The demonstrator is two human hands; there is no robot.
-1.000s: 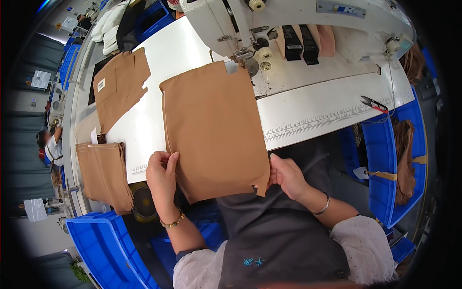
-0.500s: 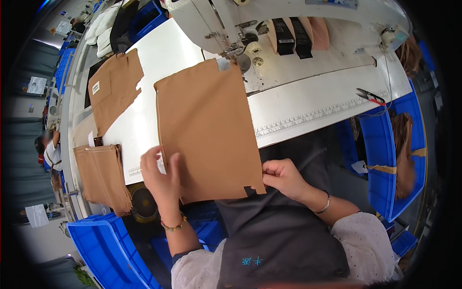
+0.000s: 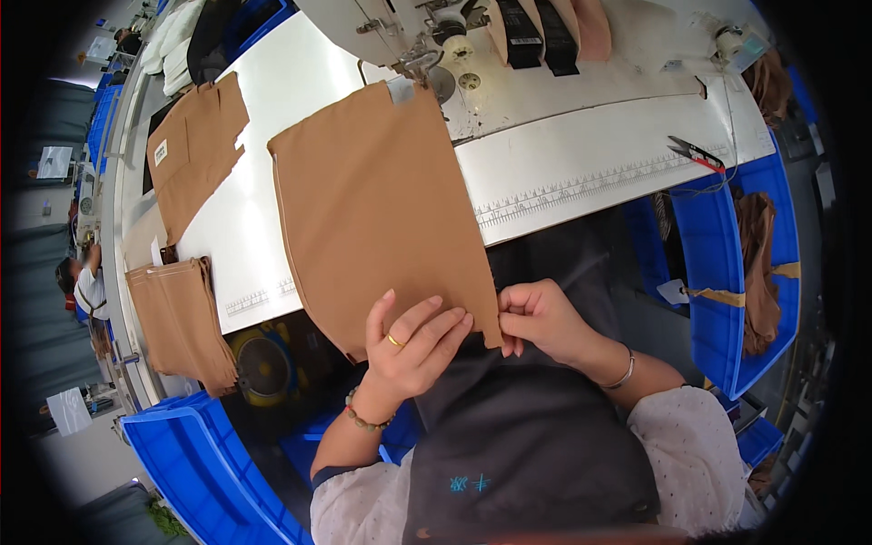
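A large brown fabric panel [image 3: 372, 209] lies on the white sewing table, its far edge at the needle area of the sewing machine [image 3: 431, 54]. Its near end hangs over the table's front edge toward my apron. My left hand [image 3: 413, 350] lies on the near part of the panel, fingers stretched out and pointing toward the right corner. At that near right corner, my right hand [image 3: 545, 320] pinches the edge between thumb and curled fingers. A small grey patch [image 3: 401, 90] shows on the panel's far corner.
A stack of brown pieces [image 3: 182, 318] overhangs the table's front left, with another brown piece [image 3: 195, 154] behind it. Thread snips [image 3: 697, 154] lie near the right end of the printed ruler [image 3: 581, 195]. Blue bins [image 3: 204, 472] stand at lower left and right [image 3: 713, 272].
My left hand has moved right, from the panel's left edge onto its near edge beside my right hand. The right hand keeps its pinch on the corner. The whole view has shifted slightly.
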